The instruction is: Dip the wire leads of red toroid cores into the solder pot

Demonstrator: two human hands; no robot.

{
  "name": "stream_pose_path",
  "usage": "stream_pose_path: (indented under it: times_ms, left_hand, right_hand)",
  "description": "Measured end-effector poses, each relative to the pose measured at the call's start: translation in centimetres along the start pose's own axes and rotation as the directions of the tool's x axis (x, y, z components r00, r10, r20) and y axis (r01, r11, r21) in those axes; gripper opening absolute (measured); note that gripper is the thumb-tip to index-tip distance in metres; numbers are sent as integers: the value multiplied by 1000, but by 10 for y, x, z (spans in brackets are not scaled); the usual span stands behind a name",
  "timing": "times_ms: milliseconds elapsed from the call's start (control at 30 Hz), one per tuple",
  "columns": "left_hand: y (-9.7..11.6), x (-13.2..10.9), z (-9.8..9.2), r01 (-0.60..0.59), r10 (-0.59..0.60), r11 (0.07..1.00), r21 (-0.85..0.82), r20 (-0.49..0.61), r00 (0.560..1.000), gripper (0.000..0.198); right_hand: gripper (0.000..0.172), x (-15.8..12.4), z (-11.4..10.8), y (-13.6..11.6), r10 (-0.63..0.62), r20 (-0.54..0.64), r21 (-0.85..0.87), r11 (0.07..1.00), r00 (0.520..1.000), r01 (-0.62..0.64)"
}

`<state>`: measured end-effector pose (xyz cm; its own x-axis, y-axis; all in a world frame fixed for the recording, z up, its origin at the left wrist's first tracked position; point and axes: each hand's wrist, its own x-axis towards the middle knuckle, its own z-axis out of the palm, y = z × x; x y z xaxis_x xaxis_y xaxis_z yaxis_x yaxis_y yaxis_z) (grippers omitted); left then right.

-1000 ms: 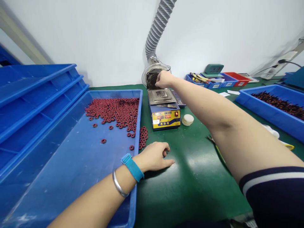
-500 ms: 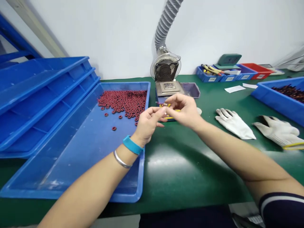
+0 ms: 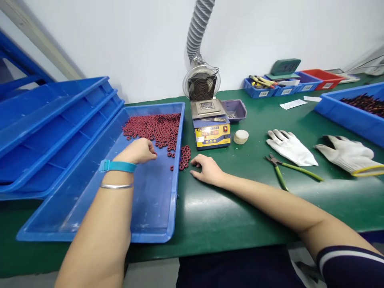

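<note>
My left hand [image 3: 138, 151] is over the blue tray [image 3: 176, 192], its fingers closed on a small red ring [image 3: 155, 153] that shows at the fingertips. Many red and black rings [image 3: 153, 126] lie in the far part of that tray. Just outside its right wall, a small group of rings [image 3: 185, 157] sits on the green table [image 3: 222, 216]. My right hand [image 3: 207, 170] rests on the table beside this group, fingers curled and apart, with nothing visible between them.
Behind my right hand stand a blue and yellow soldering pot [image 3: 212, 135], a purple tray [image 3: 240, 112] and a white round pad [image 3: 241, 137]. Green-handled pliers [image 3: 280, 168] and white gloves [image 3: 292, 149] lie right. Blue trays [image 3: 60, 132] are stacked left.
My hands have parted. The left has moved left over the blue tray; the right has come down to the table. The ring group, pad and pliers are now uncovered to view.
</note>
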<state>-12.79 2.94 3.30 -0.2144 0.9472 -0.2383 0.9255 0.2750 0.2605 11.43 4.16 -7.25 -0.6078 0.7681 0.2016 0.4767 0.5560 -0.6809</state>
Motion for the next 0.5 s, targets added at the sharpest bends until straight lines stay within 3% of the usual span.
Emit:
stream_pose_path:
  times_ms: [133,233,300,400,500]
  left_hand:
    - [-5,7,14,49,-61,996,71,186,981,10]
    - [-5,6,16,61,-79,995,81,232,970,13]
    - [-4,3,10,52,-66,996,75,189,980,22]
    - [9,-6,0,-88,87,994,-59,-16,996,35]
    - [40,-22,7,-394,359,867,-305,-165,919,31]
  right_hand:
    - [19,8,12,-6,52,-19,-44,998,998,-52]
    - [16,13,17,-11,77,-52,-45,996,996,-79]
    - [13,14,18,-11,81,-77,-5,997,994,-82]
    - [10,9,12,-9,116,-101,230,969,988,-90]
    - [13,-5,-6,-8,214,-28,604,782,976,-154]
